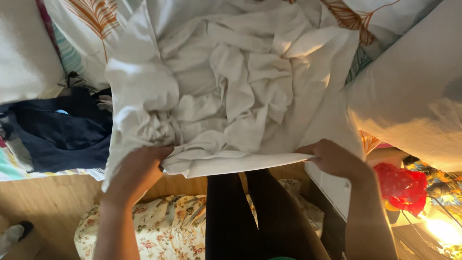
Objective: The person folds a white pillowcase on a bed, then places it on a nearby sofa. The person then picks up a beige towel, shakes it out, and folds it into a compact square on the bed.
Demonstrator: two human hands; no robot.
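A large crumpled white cloth (231,86), like a shirt or sheet, lies spread over a bed with a leaf-print cover (91,24). My left hand (137,168) grips its near hem at the lower left, fingers curled into the bunched fabric. My right hand (334,159) pinches the same hem at the lower right. The hem stretches fairly straight between both hands. My dark trouser legs (250,212) show below the cloth.
A dark navy garment (62,132) lies on the bed to the left. A white pillow (414,91) sits at right. A floral cushion (163,226) rests on the wooden floor. A red bag (402,185) and a lit lamp (442,228) are at lower right.
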